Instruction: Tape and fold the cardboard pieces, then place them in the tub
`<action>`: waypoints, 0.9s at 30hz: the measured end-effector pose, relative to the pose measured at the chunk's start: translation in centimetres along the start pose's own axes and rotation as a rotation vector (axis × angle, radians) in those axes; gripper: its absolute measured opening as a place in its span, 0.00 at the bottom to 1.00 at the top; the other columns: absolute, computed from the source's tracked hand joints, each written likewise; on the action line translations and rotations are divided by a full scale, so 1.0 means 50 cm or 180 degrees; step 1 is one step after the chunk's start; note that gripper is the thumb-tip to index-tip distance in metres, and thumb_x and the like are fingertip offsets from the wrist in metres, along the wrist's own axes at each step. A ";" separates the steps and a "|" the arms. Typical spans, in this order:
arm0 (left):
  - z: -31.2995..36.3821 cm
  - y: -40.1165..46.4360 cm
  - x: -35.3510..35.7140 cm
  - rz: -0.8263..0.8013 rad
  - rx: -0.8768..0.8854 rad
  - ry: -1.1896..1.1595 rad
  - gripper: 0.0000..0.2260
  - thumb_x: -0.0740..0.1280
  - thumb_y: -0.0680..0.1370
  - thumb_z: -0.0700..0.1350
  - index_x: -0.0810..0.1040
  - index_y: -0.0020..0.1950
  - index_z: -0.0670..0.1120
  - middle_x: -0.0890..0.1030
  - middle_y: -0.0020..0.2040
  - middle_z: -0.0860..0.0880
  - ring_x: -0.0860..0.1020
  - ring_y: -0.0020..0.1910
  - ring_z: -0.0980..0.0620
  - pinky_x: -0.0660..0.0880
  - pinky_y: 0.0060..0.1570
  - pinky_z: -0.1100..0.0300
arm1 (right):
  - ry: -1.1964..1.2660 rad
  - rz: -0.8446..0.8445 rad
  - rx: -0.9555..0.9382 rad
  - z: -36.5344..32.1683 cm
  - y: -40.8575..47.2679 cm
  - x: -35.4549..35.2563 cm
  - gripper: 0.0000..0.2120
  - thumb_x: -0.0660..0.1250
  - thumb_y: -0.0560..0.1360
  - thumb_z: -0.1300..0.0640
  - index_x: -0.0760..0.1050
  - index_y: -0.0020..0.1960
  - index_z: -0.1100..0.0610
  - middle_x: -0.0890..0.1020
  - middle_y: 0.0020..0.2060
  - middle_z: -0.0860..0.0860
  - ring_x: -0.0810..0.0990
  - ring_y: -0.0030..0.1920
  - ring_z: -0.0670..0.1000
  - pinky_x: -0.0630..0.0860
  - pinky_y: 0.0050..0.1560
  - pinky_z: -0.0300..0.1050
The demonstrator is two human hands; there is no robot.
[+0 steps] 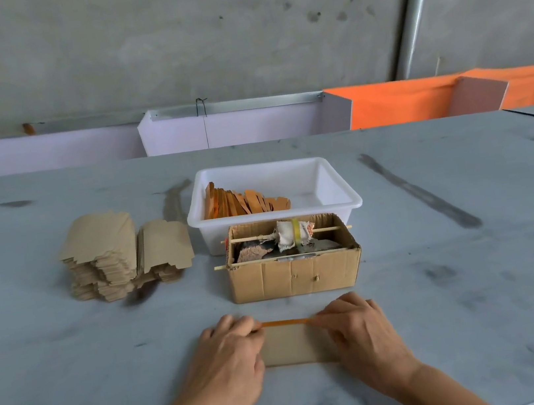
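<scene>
Both hands stretch tape over a cardboard piece

The left hand (227,354) and right hand (359,330) each pinch one end of the orange tape strip (285,322) along the far edge of the cardboard piece (295,345), which lies flat on the table (477,275) in front of the cardboard box (295,274).

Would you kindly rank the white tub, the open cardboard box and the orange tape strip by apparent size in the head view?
1. white tub, although it sits farther away
2. open cardboard box
3. orange tape strip, clearly smallest despite being nearest
</scene>
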State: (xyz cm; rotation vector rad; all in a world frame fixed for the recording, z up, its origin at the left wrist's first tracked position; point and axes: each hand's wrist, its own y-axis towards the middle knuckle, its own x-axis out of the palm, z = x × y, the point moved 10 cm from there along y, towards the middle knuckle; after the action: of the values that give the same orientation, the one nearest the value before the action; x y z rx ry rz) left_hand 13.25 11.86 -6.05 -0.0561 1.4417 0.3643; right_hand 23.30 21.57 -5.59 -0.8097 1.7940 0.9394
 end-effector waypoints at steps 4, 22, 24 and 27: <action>-0.006 -0.006 0.013 -0.0191 0.0109 -0.0295 0.20 0.62 0.77 0.59 0.72 0.67 0.57 0.67 0.69 0.60 0.62 0.66 0.56 0.59 0.65 0.63 | 0.0880 -0.0324 0.0144 0.023 -0.028 0.005 0.19 0.67 0.73 0.44 0.75 0.63 0.44 0.71 0.55 0.29 0.64 0.63 0.39 0.59 0.64 0.40; -0.084 -0.032 0.018 0.0915 -0.2200 -0.4831 0.05 0.72 0.69 0.32 0.81 0.39 0.42 0.81 0.32 0.49 0.77 0.34 0.52 0.77 0.37 0.60 | 0.3203 0.0429 0.0898 0.042 -0.021 -0.064 0.08 0.69 0.73 0.63 0.81 0.37 0.55 0.84 0.38 0.52 0.79 0.41 0.48 0.73 0.46 0.39; -0.083 -0.033 0.014 0.1012 -0.2203 -0.4861 0.04 0.72 0.70 0.33 0.81 0.38 0.41 0.81 0.31 0.48 0.78 0.30 0.54 0.77 0.30 0.63 | 0.3310 0.0652 0.1055 0.050 -0.020 -0.076 0.05 0.70 0.73 0.62 0.81 0.38 0.56 0.83 0.36 0.51 0.78 0.39 0.46 0.74 0.42 0.34; -0.091 -0.036 0.010 0.1230 -0.2333 -0.4907 0.03 0.72 0.70 0.34 0.81 0.39 0.41 0.82 0.31 0.49 0.80 0.28 0.56 0.77 0.28 0.64 | 0.3208 0.1317 0.1582 0.091 -0.041 -0.101 0.03 0.72 0.72 0.59 0.82 0.41 0.51 0.84 0.37 0.47 0.80 0.41 0.47 0.75 0.41 0.35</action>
State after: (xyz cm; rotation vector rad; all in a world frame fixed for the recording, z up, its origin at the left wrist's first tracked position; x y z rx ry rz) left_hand 9.45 9.10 -7.46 -0.0615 -0.2623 0.9573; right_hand 28.72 25.13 -2.68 -0.6228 2.9912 0.2413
